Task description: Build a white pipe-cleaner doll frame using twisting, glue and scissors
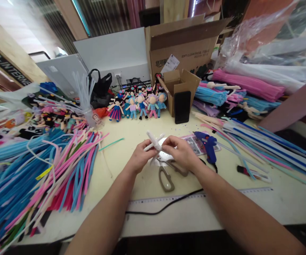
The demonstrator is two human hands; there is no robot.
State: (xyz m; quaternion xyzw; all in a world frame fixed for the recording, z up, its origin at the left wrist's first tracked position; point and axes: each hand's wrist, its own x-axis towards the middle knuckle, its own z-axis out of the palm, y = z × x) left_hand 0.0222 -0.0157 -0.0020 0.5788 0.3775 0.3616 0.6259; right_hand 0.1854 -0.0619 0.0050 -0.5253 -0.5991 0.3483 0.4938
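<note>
Between my hands is a small white figure of bent pipe cleaners (pixel 155 142), with short limbs sticking out. My left hand (pixel 141 156) grips it from the left, thumb and fingers pinched around its lower part. My right hand (pixel 178 150) is closed at its right side, fingertips pressed together against the white piece; whether they hold a separate strand is too small to tell. Right below the hands lie scissors (pixel 166 180) with grey-brown handles, their blades partly hidden. A blue glue gun (pixel 208 146) rests on the table to the right of my right hand.
Loose pipe cleaners (pixel 73 166) spread over the left side, and more strips (pixel 272 145) lie at right. Several small dolls (pixel 142 106) stand at the back beside a black phone (pixel 182 107) and a cardboard box (pixel 179 49). A ruler (pixel 254 190) and black cable (pixel 163 212) cross the front.
</note>
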